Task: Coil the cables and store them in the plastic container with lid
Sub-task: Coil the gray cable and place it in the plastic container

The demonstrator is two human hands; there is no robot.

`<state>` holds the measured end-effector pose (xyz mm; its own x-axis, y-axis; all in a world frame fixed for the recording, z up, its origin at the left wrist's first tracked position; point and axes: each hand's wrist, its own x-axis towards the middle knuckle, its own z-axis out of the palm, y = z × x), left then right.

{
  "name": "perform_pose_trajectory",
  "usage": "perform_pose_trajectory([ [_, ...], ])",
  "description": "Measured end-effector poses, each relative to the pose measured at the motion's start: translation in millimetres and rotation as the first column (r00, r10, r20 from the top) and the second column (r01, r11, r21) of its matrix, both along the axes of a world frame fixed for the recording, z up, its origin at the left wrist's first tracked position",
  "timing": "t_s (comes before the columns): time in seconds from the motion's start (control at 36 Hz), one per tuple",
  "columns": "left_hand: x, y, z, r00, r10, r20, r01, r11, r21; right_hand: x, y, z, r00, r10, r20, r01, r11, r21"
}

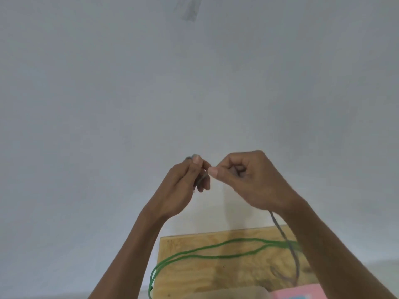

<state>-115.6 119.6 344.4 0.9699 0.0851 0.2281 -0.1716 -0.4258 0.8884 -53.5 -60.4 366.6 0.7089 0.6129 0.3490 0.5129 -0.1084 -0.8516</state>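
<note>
Both hands are raised in front of the pale wall, above the wooden table [194,275]. My left hand [183,188] pinches a small bundle of the grey cable between thumb and fingers. My right hand [250,182] is closed on the same grey cable [287,240], which hangs from under its wrist down to the table and ends in a loose loop. A green cable [216,252] lies in two long strands across the table and droops over its left edge. A translucent plastic container [244,292] shows only partly at the bottom edge.
A pink flat object [300,294] lies at the bottom right beside the container. The table's left edge is near the middle of the frame, with pale floor or wall beyond it.
</note>
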Motion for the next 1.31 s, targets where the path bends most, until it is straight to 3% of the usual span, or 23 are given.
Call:
perform_pose_trajectory([
  [0.11, -11.8, -18.1, -3.7, 0.973, -0.185, -0.137, 0.158, 0.969, -0.188, 20.9, -2.6, 26.0, 0.991, 0.03, 0.13, -0.02, 0.997, -0.081],
  [0.22, -17.2, -33.2, -4.5, 0.957, -0.285, -0.062, 0.224, 0.854, -0.47, 34.6, 3.5, 16.1, 0.997, 0.055, -0.053, -0.049, 0.993, 0.104],
  [0.31, -14.9, -36.4, 2.1, 0.949, -0.313, 0.031, 0.27, 0.76, -0.591, 29.1, 13.9, -9.3, 0.977, 0.119, -0.179, -0.081, 0.976, 0.205],
  [0.39, -12.5, -35.6, 12.4, 0.936, -0.341, 0.085, 0.324, 0.747, -0.58, 12.9, 20.9, -34.1, 0.916, 0.245, -0.316, -0.156, 0.946, 0.283],
  [0.5, -9.5, -24.5, 27.0, 0.951, -0.275, 0.141, 0.304, 0.744, -0.596, -6.2, 23.3, -56.6, 0.962, 0.109, -0.251, -0.081, 0.99, 0.118],
  [0.64, -0.6, -7.5, 29.1, 0.989, -0.109, 0.103, 0.142, 0.896, -0.42, -25.5, 29.0, -60.2, 0.965, 0.101, -0.243, -0.072, 0.99, 0.125],
  [0.83, -0.4, 5.7, 11.0, 0.998, 0.046, 0.043, -0.045, 0.999, -0.03, -30.4, 17.7, -43.8, 0.995, 0.06, -0.078, -0.065, 0.996, -0.057],
  [0.94, -11.7, -1.7, 0.9, 0.997, -0.068, -0.034, 0.07, 0.996, 0.053, -16.0, 8.7, -10.2, 0.993, 0.052, 0.108, -0.04, 0.993, -0.115],
  [1.0, -18.5, -9.0, -0.2, 0.984, -0.164, -0.075, 0.164, 0.986, -0.008, -4.2, 2.8, 5.4, 0.992, 0.108, 0.073, -0.103, 0.992, -0.066],
  [1.11, -27.2, -20.8, 1.5, 0.935, -0.331, -0.13, 0.274, 0.904, -0.328, 19.7, 1.3, 18.5, 0.993, 0.116, 0.028, -0.117, 0.991, 0.068],
  [1.19, -26.1, -26.6, 4.9, 0.903, -0.427, -0.046, 0.349, 0.792, -0.501, 30.9, 7.9, 9.3, 0.965, 0.241, -0.1, -0.208, 0.943, 0.259],
  [1.31, -20.3, -30.8, 17.4, 0.892, -0.437, 0.12, 0.426, 0.719, -0.549, 23.6, 19.6, -19.1, 0.879, 0.365, -0.306, -0.192, 0.859, 0.474],
])
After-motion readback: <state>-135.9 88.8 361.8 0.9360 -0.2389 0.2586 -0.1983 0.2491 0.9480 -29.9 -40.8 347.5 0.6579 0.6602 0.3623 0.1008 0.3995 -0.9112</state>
